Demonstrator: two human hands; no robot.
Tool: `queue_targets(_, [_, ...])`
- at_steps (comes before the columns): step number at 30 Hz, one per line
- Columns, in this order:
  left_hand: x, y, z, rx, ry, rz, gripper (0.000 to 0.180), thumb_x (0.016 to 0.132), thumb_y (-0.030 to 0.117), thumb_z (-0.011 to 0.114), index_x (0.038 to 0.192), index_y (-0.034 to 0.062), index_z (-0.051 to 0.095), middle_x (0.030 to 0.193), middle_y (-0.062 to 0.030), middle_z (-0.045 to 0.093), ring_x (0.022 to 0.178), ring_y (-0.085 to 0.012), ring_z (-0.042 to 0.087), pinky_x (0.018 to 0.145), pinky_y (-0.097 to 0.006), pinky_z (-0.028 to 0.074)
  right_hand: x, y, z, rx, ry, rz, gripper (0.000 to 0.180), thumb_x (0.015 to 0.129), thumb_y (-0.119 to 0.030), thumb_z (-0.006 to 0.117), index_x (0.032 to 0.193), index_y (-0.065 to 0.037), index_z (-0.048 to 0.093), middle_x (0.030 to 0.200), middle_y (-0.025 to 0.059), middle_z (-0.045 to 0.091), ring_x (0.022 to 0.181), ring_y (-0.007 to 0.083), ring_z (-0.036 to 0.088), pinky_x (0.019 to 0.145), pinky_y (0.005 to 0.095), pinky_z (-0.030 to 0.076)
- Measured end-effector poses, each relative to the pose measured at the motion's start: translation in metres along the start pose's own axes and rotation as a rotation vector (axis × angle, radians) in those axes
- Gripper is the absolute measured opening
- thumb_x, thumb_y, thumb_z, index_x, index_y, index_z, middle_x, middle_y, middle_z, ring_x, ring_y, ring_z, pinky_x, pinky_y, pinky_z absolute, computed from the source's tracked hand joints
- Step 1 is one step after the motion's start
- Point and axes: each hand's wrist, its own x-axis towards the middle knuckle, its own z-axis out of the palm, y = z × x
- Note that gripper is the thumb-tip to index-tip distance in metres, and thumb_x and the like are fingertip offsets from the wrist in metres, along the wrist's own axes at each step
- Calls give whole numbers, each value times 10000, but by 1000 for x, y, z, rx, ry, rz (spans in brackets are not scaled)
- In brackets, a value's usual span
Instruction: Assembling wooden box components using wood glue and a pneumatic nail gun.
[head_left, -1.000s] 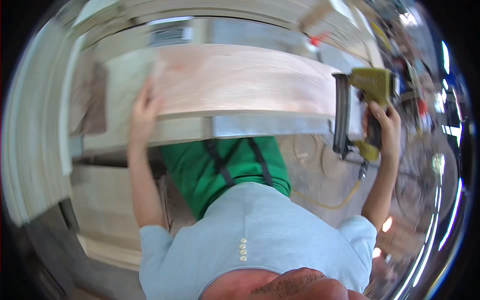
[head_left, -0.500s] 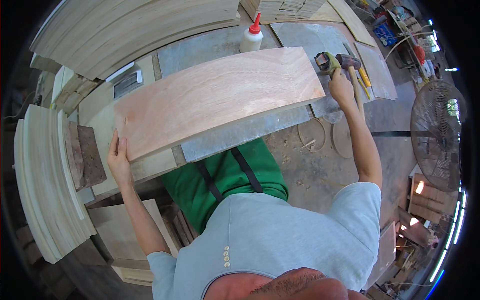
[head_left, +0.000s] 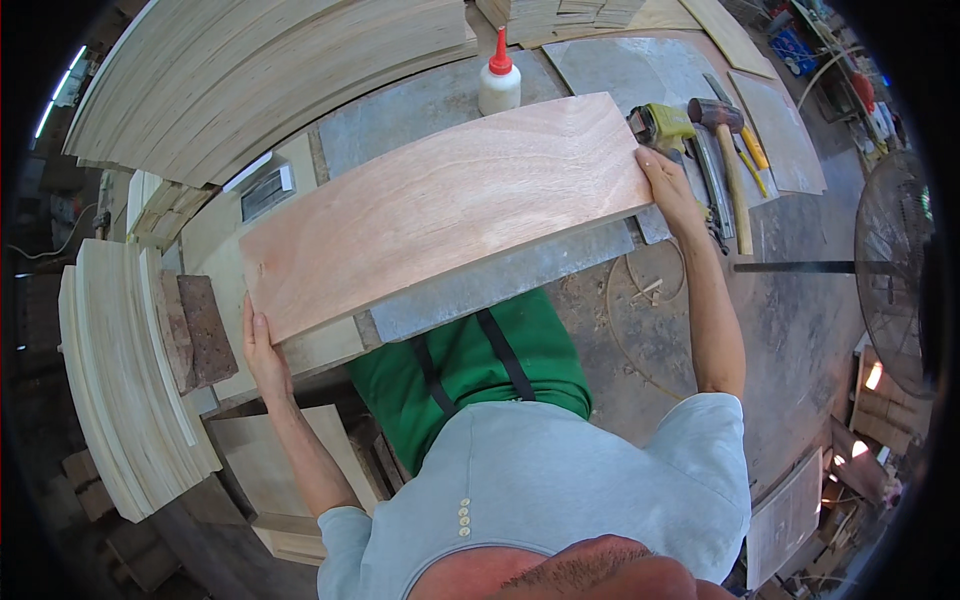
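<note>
While the left hand (head_left: 266, 358) grips the wooden board (head_left: 450, 212) by its left end, the right hand (head_left: 670, 190) clasps the opposite end. The board is just on the near side of the red-capped bottle (head_left: 500, 88); right of that bottle lie a green nail gun (head_left: 668, 123) and, farther off, a mallet (head_left: 716, 112).

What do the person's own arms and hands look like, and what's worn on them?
Plain, light blue fabric short sleeves cover the upper arms, matching the shirt body; both forearms are bare. The bare left hand and bare right hand wear no gloves, and neither wrist shows a watch or bracelet.
</note>
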Motion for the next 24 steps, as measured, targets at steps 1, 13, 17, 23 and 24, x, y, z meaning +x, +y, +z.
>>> queue_targets(1, [0,-1,-1,3,8,3,501,971,212,472,1382,-46,346,1358,-152,448,1224,-200,449,1050,-316,324,0,0,4,103,-78,64,397,968,-298,482,1175,28,577,1057,31,625,934,84,557,847,225,419])
queue_targets(13, [-18,20,-21,-205,-9,-19,489,934,156,517,1361,-33,373,1363,-125,442,1258,-201,412,1069,-330,291,-33,-19,4,388,10,-2,378,943,-215,520,1179,79,557,1139,114,610,1034,144,568,917,265,430])
queue_targets(17, [-29,39,-57,-193,-54,300,531,862,77,595,1344,-12,391,1338,-127,461,1259,-218,417,1062,-378,313,-53,-23,-24,583,-46,-176,367,927,-159,532,1216,68,528,1219,140,569,1117,195,551,974,324,423])
queue_targets(23, [-59,21,-74,-340,320,119,419,878,159,550,1248,-29,490,1152,-146,602,1026,-250,602,895,-432,496,-89,0,-12,959,327,103,486,914,-290,507,1290,13,459,1271,154,537,1153,285,533,970,433,449])
queue_targets(24, [-65,18,-72,-343,284,92,418,879,162,550,1247,-28,491,1154,-147,601,1028,-251,602,894,-431,496,-86,15,-11,954,338,111,486,914,-290,507,1290,13,459,1271,154,537,1153,285,533,970,433,449])
